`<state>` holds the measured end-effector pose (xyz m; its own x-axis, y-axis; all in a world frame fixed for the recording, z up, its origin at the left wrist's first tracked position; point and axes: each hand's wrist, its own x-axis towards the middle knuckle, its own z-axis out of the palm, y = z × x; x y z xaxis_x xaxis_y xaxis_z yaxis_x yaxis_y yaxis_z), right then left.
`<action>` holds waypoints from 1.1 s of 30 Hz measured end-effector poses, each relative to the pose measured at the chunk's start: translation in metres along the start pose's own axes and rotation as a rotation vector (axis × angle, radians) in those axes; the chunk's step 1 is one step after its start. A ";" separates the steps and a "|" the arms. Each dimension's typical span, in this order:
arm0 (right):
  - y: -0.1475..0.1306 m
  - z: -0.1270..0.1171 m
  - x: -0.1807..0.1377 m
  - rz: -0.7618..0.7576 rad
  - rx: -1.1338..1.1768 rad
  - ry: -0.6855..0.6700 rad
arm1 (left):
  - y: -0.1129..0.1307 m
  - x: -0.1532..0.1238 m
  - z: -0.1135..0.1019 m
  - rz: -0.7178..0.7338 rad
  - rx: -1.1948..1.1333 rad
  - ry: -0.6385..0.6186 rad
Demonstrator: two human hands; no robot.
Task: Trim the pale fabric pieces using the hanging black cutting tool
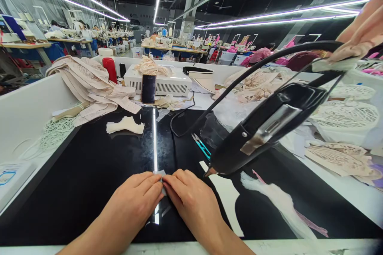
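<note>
My left hand point(134, 197) and my right hand point(193, 197) meet on the glossy black work surface point(89, 175). Fingertips of both are closed on a small, pale, translucent piece point(160, 173), mostly hidden beneath them; whether it is film or thin cloth does not show. Right of my right hand lies a white curved pattern piece point(229, 199). Above it a black hand tool point(266, 127) with a copper-coloured tip hangs tilted, its tip pointing down near my right knuckles. Teal-handled thread snips point(202, 147) lie just beyond.
A cream pad-like piece point(125, 125) lies ahead on the left, a sheer white and pink strip point(281, 203) on the right. A phone point(149, 89) leans against a white vented box point(170, 81). Beige fabric point(92, 83) piles up behind. The tool's black cable point(221, 97) arcs across.
</note>
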<state>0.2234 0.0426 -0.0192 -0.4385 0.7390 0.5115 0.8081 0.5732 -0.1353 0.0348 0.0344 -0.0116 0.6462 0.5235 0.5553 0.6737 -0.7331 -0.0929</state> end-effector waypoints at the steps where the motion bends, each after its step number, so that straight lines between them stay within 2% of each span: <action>1: 0.000 0.000 0.000 -0.001 0.000 -0.001 | 0.000 0.000 0.000 0.001 0.002 0.000; 13: -0.001 0.001 0.000 -0.004 -0.031 0.006 | 0.000 -0.002 0.005 0.005 0.048 -0.052; 25: 0.002 0.001 -0.001 -0.007 -0.016 -0.007 | -0.001 -0.003 0.009 -0.015 0.071 0.020; 30: 0.003 0.001 0.003 -0.082 -0.043 0.010 | -0.001 -0.002 0.011 -0.050 -0.020 0.026; 33: 0.002 -0.011 0.003 -0.188 -0.103 0.094 | -0.001 -0.003 0.010 -0.076 -0.081 0.000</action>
<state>0.2278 0.0422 -0.0085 -0.5507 0.5835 0.5969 0.7536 0.6551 0.0548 0.0355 0.0382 -0.0208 0.5939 0.5790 0.5585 0.6899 -0.7237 0.0166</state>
